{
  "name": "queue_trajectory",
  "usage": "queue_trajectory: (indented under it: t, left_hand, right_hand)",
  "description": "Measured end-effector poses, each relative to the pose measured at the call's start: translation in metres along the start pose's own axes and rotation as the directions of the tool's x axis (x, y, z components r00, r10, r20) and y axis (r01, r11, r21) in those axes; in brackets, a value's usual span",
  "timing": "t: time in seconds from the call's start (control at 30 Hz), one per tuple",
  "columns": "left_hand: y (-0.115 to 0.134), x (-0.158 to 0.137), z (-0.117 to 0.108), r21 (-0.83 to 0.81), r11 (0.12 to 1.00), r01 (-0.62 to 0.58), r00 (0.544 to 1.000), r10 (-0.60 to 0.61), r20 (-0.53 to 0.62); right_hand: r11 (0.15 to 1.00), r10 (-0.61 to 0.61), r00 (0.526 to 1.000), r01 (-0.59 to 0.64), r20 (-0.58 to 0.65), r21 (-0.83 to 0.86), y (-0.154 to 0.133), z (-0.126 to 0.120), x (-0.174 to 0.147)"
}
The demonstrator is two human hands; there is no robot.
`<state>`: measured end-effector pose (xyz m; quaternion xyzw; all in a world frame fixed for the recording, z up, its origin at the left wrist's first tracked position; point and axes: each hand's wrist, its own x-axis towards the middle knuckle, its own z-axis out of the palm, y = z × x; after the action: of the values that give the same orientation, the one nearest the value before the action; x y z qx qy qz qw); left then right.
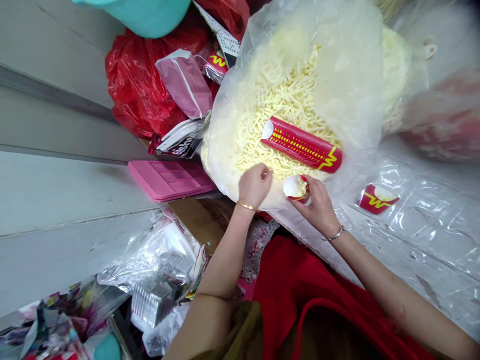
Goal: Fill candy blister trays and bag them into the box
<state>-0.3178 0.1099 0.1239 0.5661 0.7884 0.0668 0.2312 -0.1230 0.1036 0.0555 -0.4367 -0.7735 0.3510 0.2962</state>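
Observation:
My right hand (318,204) grips a small red fry carton (296,188) with a white inside, a few pale yellow pieces showing in its mouth. Just left of it, my left hand (256,184) is closed, its fingertips pressed together at the near edge of the heap. What those fingers hold, if anything, is hidden. A large clear plastic bag (228,107) lies spread beneath a pile of pale yellow fry-shaped sticks (288,102). On top of the pile rests a long nested stack of red cartons (302,145) with yellow markings.
Clear plastic packaging (423,235) covers the surface at right, with a red carton (378,199) on it. Left of the bag are a pink plastic tray (172,179), red bags (146,85) and a turquoise tub (146,15). Wrapped plastic items (161,265) crowd the lower left.

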Motion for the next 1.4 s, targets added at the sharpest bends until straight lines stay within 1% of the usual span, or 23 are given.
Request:
queue_trajectory:
  t: [0.07,0.1,0.17,0.23,0.3,0.37,0.4,0.47,0.53,0.6,0.67,0.73,0.8,0.87,0.97,1.0,1.03,1.1,1.13,1.2,1.27,1.33,1.4]
  left_hand:
    - [-0.016,0.020,0.006,0.133,0.972,0.195,0.980,-0.189,-0.059]
    - [-0.021,0.030,0.012,0.192,0.950,0.244,0.970,-0.238,-0.052]
    - [-0.027,0.046,0.028,0.259,0.935,0.242,0.969,-0.248,-0.011]
    - [-0.031,0.054,0.040,0.246,0.950,0.193,0.980,-0.199,0.001]
    - [-0.034,0.054,0.042,0.118,0.980,0.158,0.987,-0.156,-0.022]
    - [-0.038,0.049,0.035,-0.144,0.980,0.139,0.989,-0.144,-0.027]
    - [-0.039,0.045,0.028,-0.302,0.944,0.133,0.990,-0.141,-0.004]
    - [-0.038,0.036,0.014,-0.570,0.812,0.128,0.992,-0.092,0.091]
    - [-0.030,0.025,0.002,-0.673,0.729,0.126,0.982,0.005,0.190]
    - [-0.017,0.014,-0.004,-0.598,0.798,0.076,0.968,0.085,0.236]
    - [-0.001,0.002,-0.004,-0.405,0.914,-0.023,0.968,0.120,0.218]
    - [0.015,-0.007,0.001,-0.185,0.974,-0.128,0.973,0.159,0.165]
    - [0.030,-0.013,0.007,0.005,0.974,-0.229,0.963,0.225,0.150]
    - [0.041,-0.014,0.010,0.123,0.932,-0.340,0.928,0.311,0.207]
    - [0.042,-0.002,0.007,0.077,0.893,-0.443,0.868,0.406,0.286]
    - [0.037,0.007,0.005,0.054,0.901,-0.429,0.878,0.403,0.258]
    - [0.031,0.018,0.005,0.057,0.921,-0.386,0.909,0.369,0.196]
    - [0.016,0.041,0.009,0.140,0.964,-0.226,0.974,0.225,0.022]
    - [0.009,0.053,0.015,0.200,0.971,-0.133,0.988,0.147,-0.055]
    - [-0.003,0.070,0.029,0.298,0.955,-0.013,0.989,0.056,-0.136]
    - [-0.010,0.076,0.041,0.333,0.943,0.001,0.987,0.053,-0.153]
    - [-0.018,0.071,0.045,0.304,0.953,-0.004,0.984,0.057,-0.166]
    - [-0.026,0.059,0.040,0.225,0.974,0.024,0.985,0.015,-0.169]
  right_hand:
    - [0.999,0.032,0.999,-0.032,-0.003,-0.016,0.003,-0.001,0.001]
    - [0.999,0.039,0.999,-0.039,-0.001,-0.019,0.003,-0.001,0.001]
    - [0.999,0.041,0.999,-0.040,0.006,-0.020,0.004,0.000,0.001]
    - [0.999,0.036,0.999,-0.036,0.013,-0.013,0.003,0.000,0.001]
    - [0.999,0.043,0.999,-0.043,0.014,-0.005,0.004,0.000,0.001]
    - [0.999,0.052,0.999,-0.052,0.007,0.001,0.006,-0.001,0.004]
    - [0.999,0.051,0.999,-0.051,0.001,0.001,0.007,-0.001,0.006]
    - [0.999,0.037,0.999,-0.037,-0.002,-0.006,0.008,0.001,0.012]
    - [1.000,0.019,1.000,-0.018,0.019,-0.021,0.007,0.005,0.018]
    - [0.999,0.002,0.999,0.000,0.051,-0.036,0.004,0.011,0.022]
    - [0.999,-0.009,0.998,0.012,0.064,-0.046,0.000,0.016,0.023]
    - [0.999,-0.022,0.998,0.025,0.055,-0.043,-0.002,0.018,0.022]
    - [0.998,-0.051,0.998,0.052,0.039,-0.025,-0.001,0.018,0.018]
    - [0.996,-0.085,0.996,0.085,0.027,0.000,0.003,0.015,0.014]
    - [0.996,-0.090,0.996,0.090,-0.007,0.012,0.010,0.011,0.010]
    - [0.997,-0.073,0.997,0.073,-0.025,0.008,0.012,0.009,0.009]
    - [0.999,-0.053,0.998,0.053,-0.045,0.001,0.013,0.008,0.008]
    - [1.000,-0.014,0.997,0.014,-0.079,-0.006,0.016,0.005,0.007]
    - [1.000,-0.003,0.996,0.003,-0.085,-0.006,0.016,0.003,0.006]
    - [1.000,0.004,0.996,-0.005,-0.085,-0.006,0.018,0.000,0.005]
    - [1.000,0.005,0.996,-0.006,-0.085,-0.008,0.020,-0.002,0.004]
    - [1.000,0.018,0.996,-0.019,-0.091,-0.007,0.021,-0.002,0.002]
    - [0.999,0.036,0.995,-0.036,-0.094,0.006,0.022,-0.001,0.002]
